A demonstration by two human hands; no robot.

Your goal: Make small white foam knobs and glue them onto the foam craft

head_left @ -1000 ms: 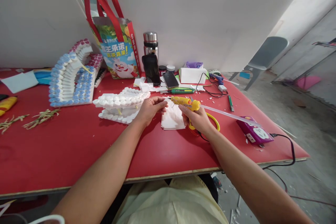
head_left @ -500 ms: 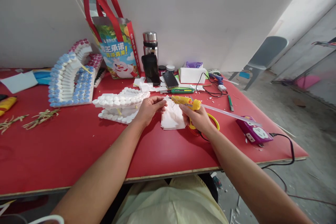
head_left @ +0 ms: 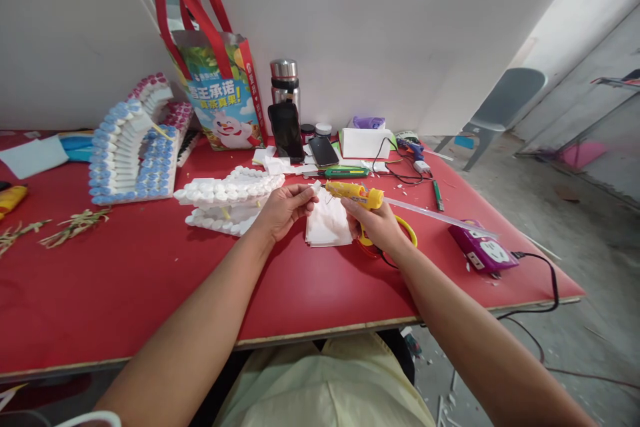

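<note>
My right hand [head_left: 377,221] is wrapped round a yellow hot glue gun [head_left: 353,193], whose nozzle points left. A long clear glue stick [head_left: 435,213] sticks out of its back end. Close to the nozzle, my left hand [head_left: 285,210] pinches a small white piece [head_left: 317,185]; whether nozzle and piece touch, I cannot tell. Below the gun lies a stack of white paper sheets [head_left: 327,225]. Just left of my left hand stands a model of white rounded pieces [head_left: 227,197]. A yellow loop handle [head_left: 411,230] shows behind my right wrist.
A blue-and-white model [head_left: 133,153] and a red-handled bag [head_left: 225,100] stand at the left back. Behind my hands are a steel flask [head_left: 285,73], a phone [head_left: 324,151] and a green utility knife [head_left: 346,173]. A purple power strip [head_left: 483,247] lies by the right edge.
The small white piece in my left hand shows more clearly beside the nozzle. Both hands have hardly moved; the whole view has shifted very slightly.
</note>
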